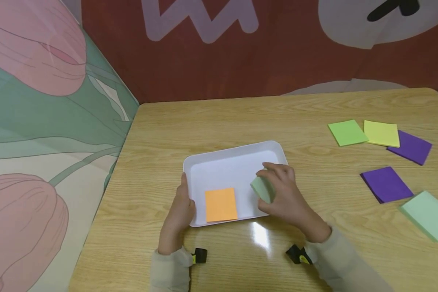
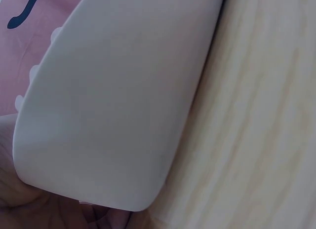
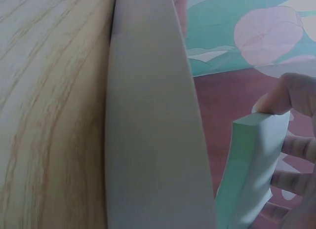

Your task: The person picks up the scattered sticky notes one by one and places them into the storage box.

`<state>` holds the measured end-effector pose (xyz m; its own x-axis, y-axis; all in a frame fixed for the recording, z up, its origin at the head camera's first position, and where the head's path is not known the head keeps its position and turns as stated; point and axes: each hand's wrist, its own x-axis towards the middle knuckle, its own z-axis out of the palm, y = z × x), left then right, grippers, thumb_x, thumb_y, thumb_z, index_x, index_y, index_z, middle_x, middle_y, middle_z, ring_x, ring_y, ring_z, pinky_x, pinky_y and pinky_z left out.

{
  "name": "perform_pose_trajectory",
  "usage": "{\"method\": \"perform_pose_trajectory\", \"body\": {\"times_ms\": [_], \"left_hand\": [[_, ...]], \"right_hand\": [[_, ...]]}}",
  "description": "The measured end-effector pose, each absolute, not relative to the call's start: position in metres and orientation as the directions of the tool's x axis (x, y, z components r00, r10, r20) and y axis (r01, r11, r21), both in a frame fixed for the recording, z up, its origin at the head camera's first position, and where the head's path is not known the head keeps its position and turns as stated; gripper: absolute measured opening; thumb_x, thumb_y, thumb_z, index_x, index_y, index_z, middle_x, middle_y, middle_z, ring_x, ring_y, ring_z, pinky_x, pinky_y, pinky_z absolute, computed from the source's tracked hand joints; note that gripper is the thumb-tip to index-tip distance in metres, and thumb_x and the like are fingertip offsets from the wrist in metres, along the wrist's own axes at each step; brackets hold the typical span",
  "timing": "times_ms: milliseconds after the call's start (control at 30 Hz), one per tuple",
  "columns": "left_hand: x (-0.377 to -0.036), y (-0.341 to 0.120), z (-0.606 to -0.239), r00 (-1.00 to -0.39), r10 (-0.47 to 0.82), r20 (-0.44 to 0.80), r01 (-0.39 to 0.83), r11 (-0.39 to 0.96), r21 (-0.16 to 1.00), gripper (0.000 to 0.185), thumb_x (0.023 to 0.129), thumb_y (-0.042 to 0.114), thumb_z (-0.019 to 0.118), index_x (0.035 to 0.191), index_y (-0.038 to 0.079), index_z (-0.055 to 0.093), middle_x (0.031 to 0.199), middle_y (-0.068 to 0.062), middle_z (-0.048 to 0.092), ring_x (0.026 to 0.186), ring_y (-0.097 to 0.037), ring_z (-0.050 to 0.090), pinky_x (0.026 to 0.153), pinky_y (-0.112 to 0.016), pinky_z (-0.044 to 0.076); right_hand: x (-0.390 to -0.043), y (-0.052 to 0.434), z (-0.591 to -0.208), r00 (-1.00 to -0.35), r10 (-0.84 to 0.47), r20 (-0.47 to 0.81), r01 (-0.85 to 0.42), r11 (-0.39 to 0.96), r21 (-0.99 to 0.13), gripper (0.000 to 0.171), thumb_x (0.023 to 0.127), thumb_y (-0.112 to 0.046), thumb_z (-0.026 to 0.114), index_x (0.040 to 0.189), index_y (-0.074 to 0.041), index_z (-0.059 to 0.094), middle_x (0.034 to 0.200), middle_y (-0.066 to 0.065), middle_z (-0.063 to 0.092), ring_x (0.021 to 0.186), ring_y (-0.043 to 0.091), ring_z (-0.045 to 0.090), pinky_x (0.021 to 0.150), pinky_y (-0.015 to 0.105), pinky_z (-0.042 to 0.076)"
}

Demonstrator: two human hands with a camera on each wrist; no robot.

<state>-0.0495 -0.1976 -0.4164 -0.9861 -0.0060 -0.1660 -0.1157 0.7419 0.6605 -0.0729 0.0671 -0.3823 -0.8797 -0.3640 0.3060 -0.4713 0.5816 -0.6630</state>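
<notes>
In the head view my right hand [image 1: 282, 188] pinches a pale green sticky note pad [image 1: 261, 190] between thumb and fingers, tilted over the right part of a white tray [image 1: 222, 154]. The right wrist view shows that pad [image 3: 256, 160] with the thumb on one edge and several fingers on another, beside the tray wall [image 3: 153, 120]. My left hand [image 1: 178, 213] grips the tray's left end, thumb near the rim; in the left wrist view the tray wall [image 2: 118, 105] hides part of this hand. An orange sticky note pad [image 1: 221, 205] lies in the tray's front left.
To the right on the wooden table [image 1: 157, 129] lie a bright green pad [image 1: 347, 132], a yellow pad [image 1: 381, 133], a purple pad [image 1: 410, 147] partly under the yellow one, another purple pad [image 1: 387, 184] and a pale green pad [image 1: 428, 215]. Printed walls border the table's back and left.
</notes>
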Motion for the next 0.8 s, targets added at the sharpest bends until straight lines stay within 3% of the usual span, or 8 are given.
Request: {"method": "perform_pose_trajectory", "body": {"times_ms": [800], "left_hand": [[-0.05,-0.2,-0.42,-0.993,0.02,-0.12,-0.07,0.716,0.695,0.064,0.077,-0.011,0.025,0.134,-0.008,-0.004,0.133,-0.032,0.015,0.123,-0.033,0.016,0.1,-0.041,0.016]], "right_hand": [[-0.079,0.039,-0.397,-0.801,-0.535,0.269,-0.567,0.533,-0.628,0.051,0.053,-0.015,0.064,0.104,-0.01,0.056,0.122,0.011,0.043,0.107,0.03,0.027,0.064,0.036,0.039]]}}
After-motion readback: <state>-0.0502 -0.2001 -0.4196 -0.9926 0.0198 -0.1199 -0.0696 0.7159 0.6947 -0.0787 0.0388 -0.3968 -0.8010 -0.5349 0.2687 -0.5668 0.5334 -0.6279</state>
